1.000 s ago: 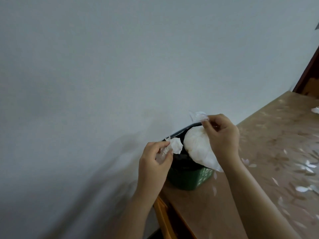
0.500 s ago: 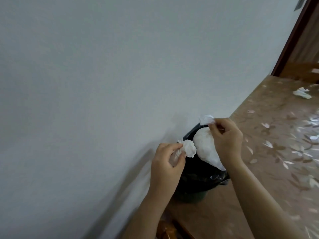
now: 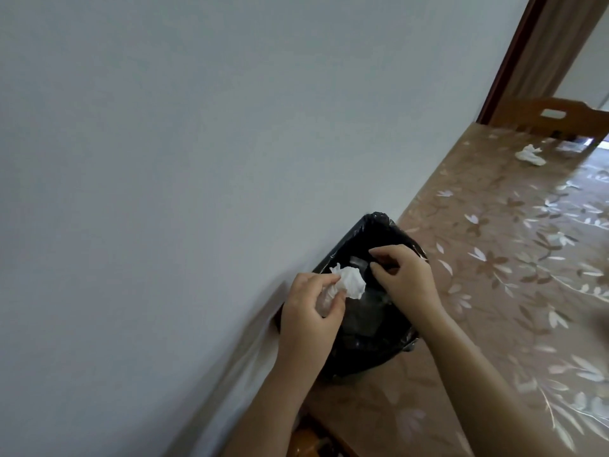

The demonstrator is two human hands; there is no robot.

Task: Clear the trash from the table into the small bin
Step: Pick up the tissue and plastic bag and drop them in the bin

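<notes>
now the left hand [image 3: 308, 306] pinches a crumpled tissue [image 3: 350, 282] over the black-lined bin [image 3: 395, 232] at the bench [image 3: 494, 291] edge. the right hand [image 3: 403, 278] hovers above the bin, fingers curled and empty. another tissue wad [image 3: 530, 155] lies far off on the bench.

Table [image 3: 494, 291] (floral brown cover) against wall carries the lined bin [image 3: 379, 354] near corner and a crumpled tissue [image 3: 530, 156] far end.

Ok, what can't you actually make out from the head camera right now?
- Inside of the bin: dark liner, both hands over it; contents unreadable.
- Right hand: whether it pinches anything, unclear.
- Left hand holds a crumpled tissue.
- Far tissue: too small to detail.
- Table: cut off at right edge.
</notes>
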